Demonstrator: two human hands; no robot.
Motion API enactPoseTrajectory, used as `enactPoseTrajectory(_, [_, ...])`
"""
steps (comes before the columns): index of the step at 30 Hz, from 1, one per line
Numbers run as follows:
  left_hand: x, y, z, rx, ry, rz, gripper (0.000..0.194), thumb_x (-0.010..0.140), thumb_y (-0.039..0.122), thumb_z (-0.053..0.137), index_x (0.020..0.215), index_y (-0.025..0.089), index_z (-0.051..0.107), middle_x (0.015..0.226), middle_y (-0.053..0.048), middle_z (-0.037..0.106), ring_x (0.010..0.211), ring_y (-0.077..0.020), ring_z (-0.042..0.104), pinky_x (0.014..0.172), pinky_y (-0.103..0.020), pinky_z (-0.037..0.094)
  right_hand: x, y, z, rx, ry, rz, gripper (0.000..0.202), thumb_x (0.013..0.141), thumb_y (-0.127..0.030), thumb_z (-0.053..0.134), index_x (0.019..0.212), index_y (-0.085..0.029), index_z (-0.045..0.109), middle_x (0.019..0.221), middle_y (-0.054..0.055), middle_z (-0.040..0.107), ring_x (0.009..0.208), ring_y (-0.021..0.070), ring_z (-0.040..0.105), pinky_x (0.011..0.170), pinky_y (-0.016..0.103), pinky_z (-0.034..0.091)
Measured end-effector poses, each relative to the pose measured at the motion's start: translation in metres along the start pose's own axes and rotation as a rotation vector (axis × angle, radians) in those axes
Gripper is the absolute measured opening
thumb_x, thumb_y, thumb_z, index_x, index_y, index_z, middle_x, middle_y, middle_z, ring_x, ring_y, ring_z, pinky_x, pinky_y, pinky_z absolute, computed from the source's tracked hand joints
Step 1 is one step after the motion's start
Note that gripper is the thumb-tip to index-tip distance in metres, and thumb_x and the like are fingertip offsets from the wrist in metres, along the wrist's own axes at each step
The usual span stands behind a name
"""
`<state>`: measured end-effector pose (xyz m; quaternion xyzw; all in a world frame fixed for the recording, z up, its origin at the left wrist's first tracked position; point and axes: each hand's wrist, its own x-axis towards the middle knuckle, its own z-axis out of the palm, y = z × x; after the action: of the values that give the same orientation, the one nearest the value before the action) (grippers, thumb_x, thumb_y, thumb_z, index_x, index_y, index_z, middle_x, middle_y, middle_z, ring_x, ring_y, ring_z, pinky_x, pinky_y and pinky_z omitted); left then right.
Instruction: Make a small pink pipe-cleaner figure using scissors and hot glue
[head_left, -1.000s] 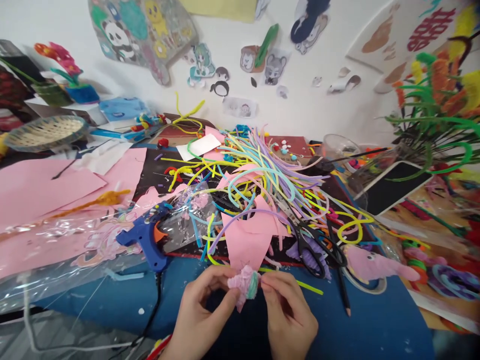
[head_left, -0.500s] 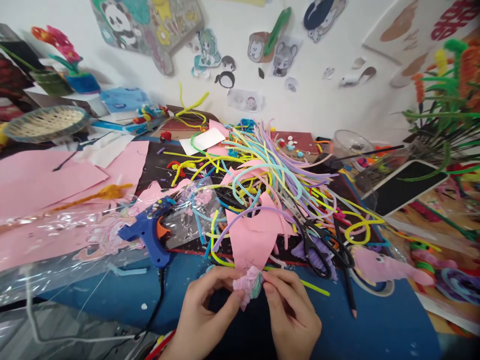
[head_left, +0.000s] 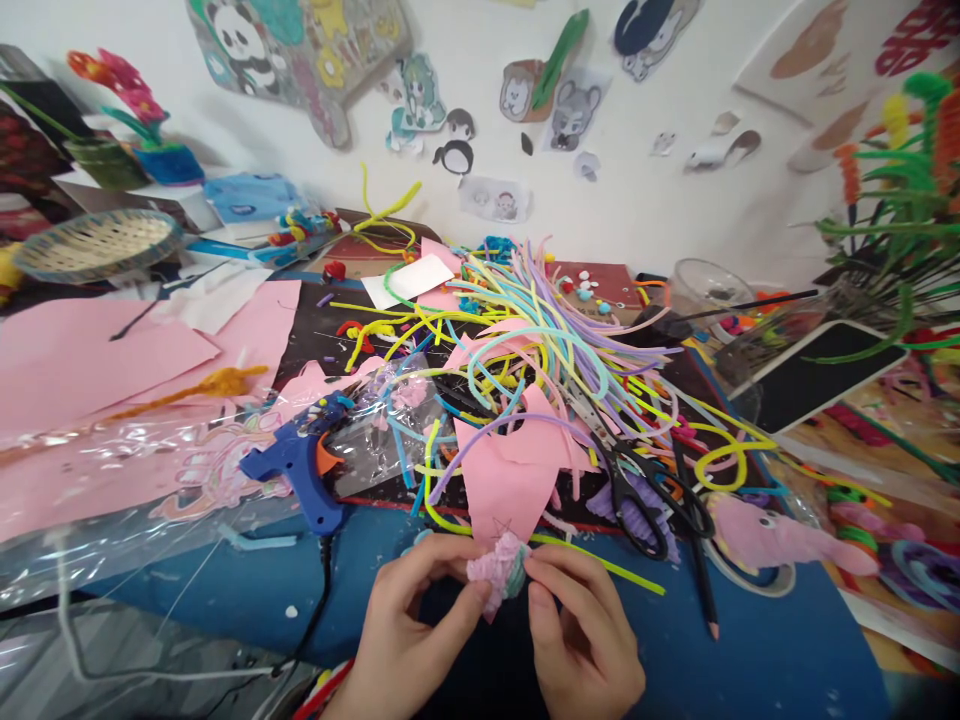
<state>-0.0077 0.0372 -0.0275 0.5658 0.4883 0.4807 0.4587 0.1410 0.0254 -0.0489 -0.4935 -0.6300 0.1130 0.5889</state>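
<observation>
A small fuzzy pipe-cleaner piece (head_left: 498, 576), pink on the left and teal along its right side, is held up at the table's near edge. My left hand (head_left: 424, 610) pinches its pink part between thumb and forefinger. At the teal side, my right hand (head_left: 581, 620) has its fingers curled, with the forefinger tip on the piece and the thumb just below. Right behind it lies a pink sheet (head_left: 510, 480) with a star drawn on it. What sits under my fingertips is hidden.
To the left, a blue glue gun (head_left: 300, 465) lies on plastic film, its cord running toward me. Black scissors (head_left: 637, 490) and a pencil (head_left: 701, 580) lie to the right. Behind, many loose pipe cleaners (head_left: 555, 320) are heaped. A phone (head_left: 817, 375) leans at far right.
My right thumb has drawn slightly down and away from the piece. Its forefinger stays at the teal side. The whole view has shifted a little; my left hand keeps its pinch.
</observation>
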Motion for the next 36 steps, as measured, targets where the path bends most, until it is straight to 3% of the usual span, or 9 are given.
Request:
enactPoseTrajectory(12, [0.001,0.001,0.000,0.012,0.013,-0.007,0.010,0.079,0.015,0.065,0.089,0.019,0.068,0.072,-0.002,0.073,0.062,-0.0137,0.067,0.059,-0.018,0.055,0.001,-0.003,0.000,0.004,0.066,0.005,0.029,0.081,-0.002,0.054,0.099,-0.021,0.067,0.087,0.004,0.066,0.078,0.0165,0.064,0.063,0.029,0.057])
enactPoseTrajectory(18, [0.000,0.001,0.000,0.005,0.016,-0.011,0.011,0.079,0.016,0.066,0.089,0.018,0.069,0.071,-0.002,0.072,0.061,-0.0143,0.067,0.059,-0.020,0.055,0.001,-0.001,0.002,-0.012,-0.008,-0.013,0.031,0.080,-0.001,0.056,0.100,-0.021,0.068,0.088,0.005,0.066,0.078,0.0175,0.065,0.064,0.031,0.056])
enactPoseTrajectory(22, [-0.001,0.001,0.000,-0.012,0.024,-0.032,0.010,0.080,0.016,0.065,0.089,0.017,0.068,0.069,-0.002,0.071,0.060,-0.0140,0.067,0.058,-0.019,0.055,0.001,-0.003,-0.001,0.030,0.114,0.037,0.026,0.082,-0.003,0.053,0.094,-0.021,0.068,0.085,0.004,0.065,0.075,0.0171,0.064,0.063,0.031,0.054])
enactPoseTrajectory(25, [-0.001,0.000,0.000,-0.016,0.043,-0.040,0.010,0.080,0.015,0.065,0.089,0.017,0.067,0.070,-0.001,0.071,0.061,-0.0135,0.067,0.059,-0.019,0.055,0.002,-0.001,-0.014,-0.086,0.177,0.057,0.023,0.082,-0.004,0.055,0.091,-0.020,0.068,0.082,0.003,0.064,0.075,0.0170,0.061,0.066,0.032,0.050])
enactPoseTrajectory(31, [0.000,-0.001,0.002,-0.041,0.066,-0.069,0.009,0.081,0.018,0.064,0.090,0.017,0.067,0.073,-0.002,0.072,0.064,-0.0143,0.068,0.060,-0.019,0.056,0.008,0.010,-0.043,-0.426,-0.141,-0.043,0.012,0.083,-0.016,0.066,0.093,-0.020,0.069,0.085,0.004,0.067,0.081,0.0188,0.058,0.075,0.033,0.047])
enactPoseTrajectory(36, [0.002,0.001,0.003,-0.070,0.066,-0.096,0.010,0.081,0.021,0.065,0.090,0.016,0.067,0.072,-0.002,0.071,0.064,-0.0153,0.068,0.061,-0.021,0.056,0.009,0.014,-0.036,-0.500,-0.220,-0.049,0.010,0.086,-0.023,0.064,0.093,-0.019,0.070,0.085,0.004,0.068,0.081,0.0187,0.058,0.075,0.033,0.046])
